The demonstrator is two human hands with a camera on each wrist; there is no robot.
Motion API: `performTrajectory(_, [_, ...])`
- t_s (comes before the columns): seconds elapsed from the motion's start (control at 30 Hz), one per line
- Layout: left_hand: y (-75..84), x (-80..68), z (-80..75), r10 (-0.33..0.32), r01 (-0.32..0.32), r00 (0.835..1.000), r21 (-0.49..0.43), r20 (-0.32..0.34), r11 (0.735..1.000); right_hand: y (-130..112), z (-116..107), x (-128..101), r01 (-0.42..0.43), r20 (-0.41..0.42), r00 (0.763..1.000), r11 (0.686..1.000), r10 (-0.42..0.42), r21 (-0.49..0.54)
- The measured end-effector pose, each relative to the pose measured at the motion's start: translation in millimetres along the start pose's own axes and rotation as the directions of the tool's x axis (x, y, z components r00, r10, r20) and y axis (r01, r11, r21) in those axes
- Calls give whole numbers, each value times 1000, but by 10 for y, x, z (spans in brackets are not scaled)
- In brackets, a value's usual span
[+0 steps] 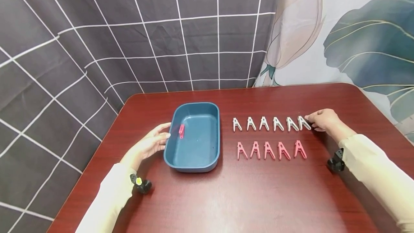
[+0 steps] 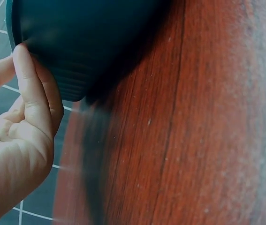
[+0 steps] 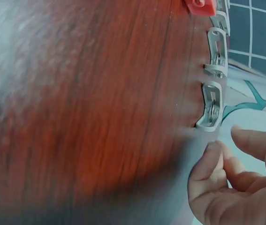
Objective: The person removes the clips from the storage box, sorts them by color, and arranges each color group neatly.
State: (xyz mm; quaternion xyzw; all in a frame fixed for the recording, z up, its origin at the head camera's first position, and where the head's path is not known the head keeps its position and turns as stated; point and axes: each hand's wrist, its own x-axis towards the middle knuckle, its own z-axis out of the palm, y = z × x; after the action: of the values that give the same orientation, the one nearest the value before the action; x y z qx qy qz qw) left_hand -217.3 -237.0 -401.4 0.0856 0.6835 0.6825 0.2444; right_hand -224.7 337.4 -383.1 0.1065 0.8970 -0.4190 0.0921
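Observation:
A blue plastic tub (image 1: 197, 168) stands on the table, with one pink clothespin (image 1: 182, 131) lying inside. My left hand (image 1: 152, 141) holds the tub's left side, its fingertips at the rim; in the left wrist view the fingers (image 2: 32, 89) meet the rim and outer wall. To the right lies a row of several white clothespins (image 1: 263, 123), with a row of several pink clothespins (image 1: 268, 150) nearer me. My right hand (image 1: 325, 119) is beside the rightmost white clothespin (image 3: 211, 107), loosely bent, thumb and forefinger apart with nothing between them.
The red-brown wooden table (image 1: 245, 197) has rounded far corners. Behind it hangs a dark grey cloth with a white grid (image 1: 200, 35), and at the right a curtain with large leaves (image 1: 372, 42). A small black camera sits on each wrist.

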Motion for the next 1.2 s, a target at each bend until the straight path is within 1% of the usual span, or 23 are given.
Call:
performTrajectory(0.17, [21, 48, -9, 21, -20, 1000, -11, 6, 1000, -66, -28, -46, 38, -79, 996, 998, -42, -53])
performTrajectory(0.27, [-2, 40, -10, 14, -14, 1000, -12, 13, 1000, -125, -24, -73, 49, -94, 994, 996, -56, -81])
performTrajectory(0.4, [-39, 10, -12, -3, 3, 1000, -12, 12, 1000, -228, 11, -90, 79, -86, 992, 990, -90, -118])
performTrajectory(0.57, [-45, 5, -24, 7, -7, 1000, -19, 18, 1000, -442, 50, -106, 135, -80, 986, 983, -145, -125])
performTrajectory(0.73, [-37, 7, -21, 21, -19, 998, -32, 52, 999, -706, 68, -155, 197, -64, 976, 967, -210, -160])
performTrajectory(0.83, [-35, 10, -14, 20, -17, 997, -39, 68, 999, -863, 97, -189, 223, -41, 972, 961, -232, -165])
performTrajectory(1.07, [-22, 9, -26, 26, -25, 998, -26, 52, 999, -1263, 267, -224, 286, 7, 958, 948, -288, -140])
performTrajectory(1.2, [-38, -9, -13, 11, -10, 1000, -24, 28, 1000, -1498, 410, -239, 318, 33, 948, 941, -316, -119])
